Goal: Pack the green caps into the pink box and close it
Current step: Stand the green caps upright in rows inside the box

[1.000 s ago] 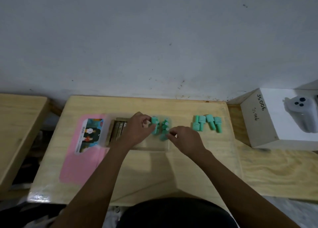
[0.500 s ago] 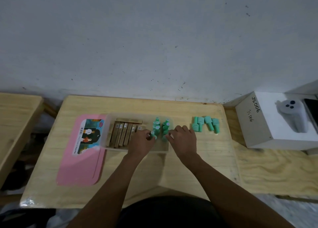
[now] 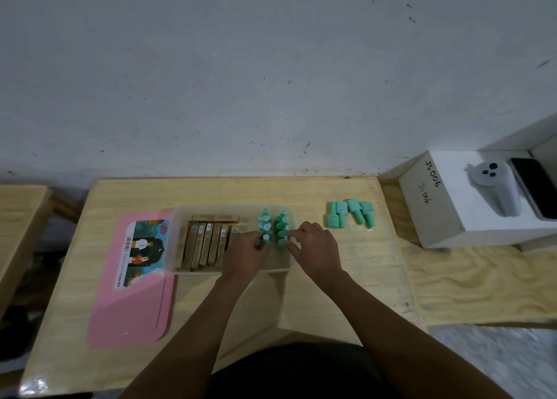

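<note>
A clear box point(image 3: 176, 248) sits mid-table, its pink lid point(image 3: 132, 308) lying flat to its left. Inside the box, two rows of green caps point(image 3: 281, 222) stand at the right end. My left hand point(image 3: 245, 255) pinches the nearest cap of the left row. Beside it, my right hand point(image 3: 315, 248) has its fingertips on the nearest cap of the right row. Several more green caps point(image 3: 349, 213) lie loose on the table to the right of the box.
Brown wooden blocks point(image 3: 205, 245) fill the box's left part. A white carton point(image 3: 470, 199) with a grey controller and a phone on it stands at the right. A second wooden table point(image 3: 18, 217) is at the left. The wall runs close behind.
Both hands drew back toward me along the cap rows, from the far caps to the nearest ones. The rows in the box now stand tidier.
</note>
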The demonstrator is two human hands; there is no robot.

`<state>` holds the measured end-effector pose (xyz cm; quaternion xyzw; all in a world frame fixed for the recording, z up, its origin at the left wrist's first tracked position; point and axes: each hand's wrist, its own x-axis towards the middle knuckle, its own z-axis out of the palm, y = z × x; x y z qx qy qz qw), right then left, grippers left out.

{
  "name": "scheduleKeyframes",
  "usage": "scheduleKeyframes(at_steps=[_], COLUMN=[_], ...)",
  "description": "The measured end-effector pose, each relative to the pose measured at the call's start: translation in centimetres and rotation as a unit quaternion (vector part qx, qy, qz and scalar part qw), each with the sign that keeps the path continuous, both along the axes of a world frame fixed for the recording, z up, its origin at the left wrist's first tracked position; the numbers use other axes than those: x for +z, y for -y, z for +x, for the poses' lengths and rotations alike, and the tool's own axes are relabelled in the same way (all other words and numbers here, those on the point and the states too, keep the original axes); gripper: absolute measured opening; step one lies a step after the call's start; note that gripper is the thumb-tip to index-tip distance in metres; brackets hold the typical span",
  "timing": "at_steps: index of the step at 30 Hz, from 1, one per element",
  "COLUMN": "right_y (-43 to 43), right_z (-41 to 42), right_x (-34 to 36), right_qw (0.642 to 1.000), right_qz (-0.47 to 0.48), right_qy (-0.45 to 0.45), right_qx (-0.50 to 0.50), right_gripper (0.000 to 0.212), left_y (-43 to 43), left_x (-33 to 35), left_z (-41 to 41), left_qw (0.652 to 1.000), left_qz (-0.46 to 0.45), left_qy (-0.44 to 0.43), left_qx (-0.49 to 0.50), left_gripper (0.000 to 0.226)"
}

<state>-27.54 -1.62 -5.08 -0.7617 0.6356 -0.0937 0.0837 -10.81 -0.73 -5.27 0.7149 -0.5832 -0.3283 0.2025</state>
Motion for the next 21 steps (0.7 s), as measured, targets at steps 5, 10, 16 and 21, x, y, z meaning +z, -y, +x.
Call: scheduleKeyframes(at_steps=[5,10,16,21], right_y=[0.1,-0.3,-1.0,-0.1], right_z=[-0.2,-1.8,-7.7,-13.0], right_x=[0.0,0.2,0.1,-1.1], right_qw=[1.000,0.996,0.980,0.925], right_qz=[-0.011,-0.054,-0.013,0.182], right_qy=[0.013,0.070,0.125,0.190], right_qx=[0.010,0.000,-0.152,-0.275], right_gripper=[0.020,0.025,0.023,0.026], left_y=[0.1,0.0,-1.2,-0.6], left_x=[-0.4,-0.7,-0.1,3.1], left_z=[0.0,0.0,-0.3,-5.2], left_qw=[1.000,0.997,0.983,0.961], left_qz=[-0.018,-0.050,-0.151,-0.263], left_qy=[0.019,0.050,0.103,0.064], left_qx=[0.002,-0.001,0.018,-0.058], left_gripper=[0.019,0.020,0.024,0.009])
